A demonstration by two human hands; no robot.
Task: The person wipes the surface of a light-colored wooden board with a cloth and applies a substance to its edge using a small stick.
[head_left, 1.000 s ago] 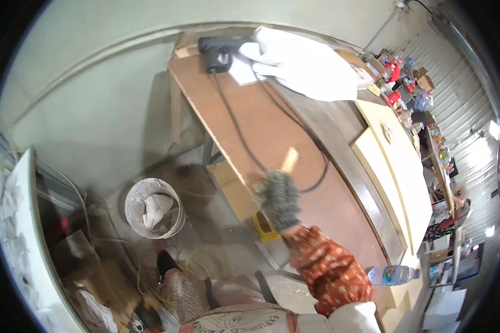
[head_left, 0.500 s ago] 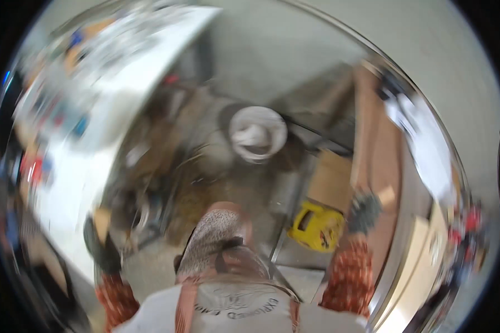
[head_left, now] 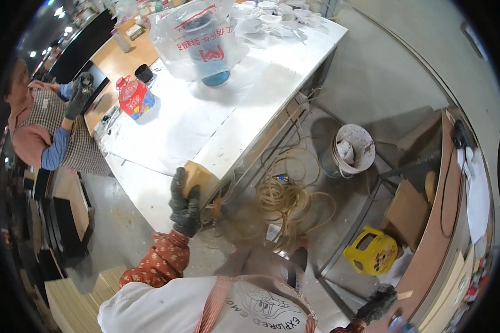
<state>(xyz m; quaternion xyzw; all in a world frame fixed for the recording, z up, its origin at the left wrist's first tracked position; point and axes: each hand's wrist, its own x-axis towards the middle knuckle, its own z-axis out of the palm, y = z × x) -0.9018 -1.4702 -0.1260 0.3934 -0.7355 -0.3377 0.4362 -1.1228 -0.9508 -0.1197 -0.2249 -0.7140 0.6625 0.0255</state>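
Observation:
At the near edge of the white table (head_left: 175,130), my left hand (head_left: 184,206), in a dark glove, is closed on a tan sheet (head_left: 197,174). The sheet sticks out past the fingertips over the tabletop edge; its material is unclear. Low on the right, my right hand (head_left: 376,304), also gloved, is closed round a small light-tan strip (head_left: 405,295). Only the strip's end shows beyond the fingers. Beside that hand runs a brown board edge (head_left: 422,277), and a yellow plastic stool (head_left: 372,251) lies further in.
On the table stand a red-labelled jug (head_left: 134,99), a black cup (head_left: 144,73) and a clear bag (head_left: 191,47) over a blue container. Coiled hose (head_left: 283,197) and a white bucket (head_left: 355,149) are on the floor. A co-worker (head_left: 50,122) is at the far left.
My view has swung left, bringing the table and co-worker into fuller sight. The left hand has come up to the table edge; both hands keep their tan pieces.

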